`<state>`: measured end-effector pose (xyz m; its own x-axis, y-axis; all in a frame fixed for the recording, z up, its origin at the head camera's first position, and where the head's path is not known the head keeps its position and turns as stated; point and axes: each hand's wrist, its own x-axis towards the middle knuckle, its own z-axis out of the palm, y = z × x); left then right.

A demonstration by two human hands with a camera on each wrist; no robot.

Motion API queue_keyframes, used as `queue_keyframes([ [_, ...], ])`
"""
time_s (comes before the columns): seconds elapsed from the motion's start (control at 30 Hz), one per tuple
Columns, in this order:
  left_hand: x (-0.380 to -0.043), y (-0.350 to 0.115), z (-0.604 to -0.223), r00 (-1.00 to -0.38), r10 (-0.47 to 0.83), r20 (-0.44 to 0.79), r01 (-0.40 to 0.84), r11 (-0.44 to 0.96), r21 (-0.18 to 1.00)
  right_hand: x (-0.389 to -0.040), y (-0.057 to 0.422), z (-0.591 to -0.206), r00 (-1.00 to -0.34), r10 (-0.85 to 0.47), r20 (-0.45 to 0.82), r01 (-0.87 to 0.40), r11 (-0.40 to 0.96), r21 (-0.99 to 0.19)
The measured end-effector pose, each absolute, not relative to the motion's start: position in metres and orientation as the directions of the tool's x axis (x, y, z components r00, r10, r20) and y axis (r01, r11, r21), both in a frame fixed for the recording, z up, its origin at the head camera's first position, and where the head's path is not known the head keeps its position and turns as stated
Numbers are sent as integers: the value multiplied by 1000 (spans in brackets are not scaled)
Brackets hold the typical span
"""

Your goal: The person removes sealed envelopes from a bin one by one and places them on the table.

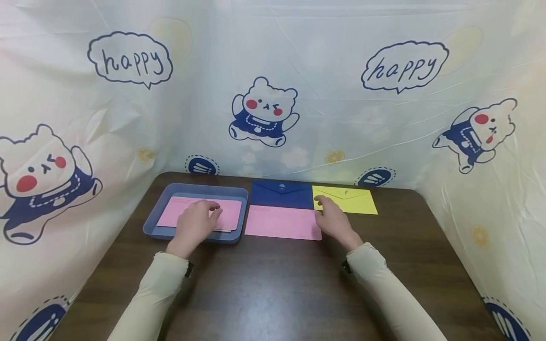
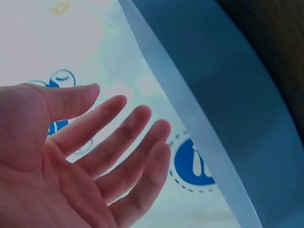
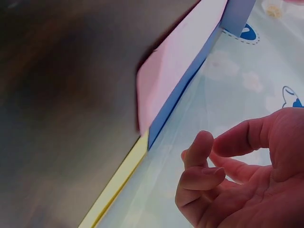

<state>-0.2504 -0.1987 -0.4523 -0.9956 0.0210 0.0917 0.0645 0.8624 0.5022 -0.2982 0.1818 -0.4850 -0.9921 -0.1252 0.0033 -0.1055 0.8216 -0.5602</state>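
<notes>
Table [image 1: 256, 284] low-centre; L hand [image 1: 196, 221] over tray [image 1: 154, 215], R hand [image 1: 334, 220] by pink envelope [image 1: 281, 222]; fingers [image 2: 95, 118] loosely curved, empty; prob. reach step; I'd edge-pinch next.

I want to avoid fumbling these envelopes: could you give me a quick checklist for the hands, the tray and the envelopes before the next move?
1. Left hand empty: ok.
2. Right hand empty: ok.
3. Pink envelope inside the blue tray: ok.
4. Yellow envelope unobstructed in the head view: not ok; the right hand hides part of its left end.
5. What lies under the tray's pink envelope: cannot tell; only a pale edge shows.
</notes>
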Motion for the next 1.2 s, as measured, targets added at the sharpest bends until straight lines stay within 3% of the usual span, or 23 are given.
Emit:
queue_keyframes([
  [0.23,-263,-224,-445,-991,-10,133,55,877,478,-304,161,-479,-989,-144,25,-131,798,-589],
  [0.5,-275,-249,-434,-997,-29,74,9,878,478,-309,132,-466,-982,-188,35,-169,770,-615],
  [0.83,-291,-284,-435,-992,0,-128,-57,894,445,-317,89,-463,-955,-295,-12,-226,756,-615],
  [1.2,-299,-298,-436,-934,-19,-356,-159,915,370,-308,29,-459,-914,-405,-15,-296,694,-656],
])
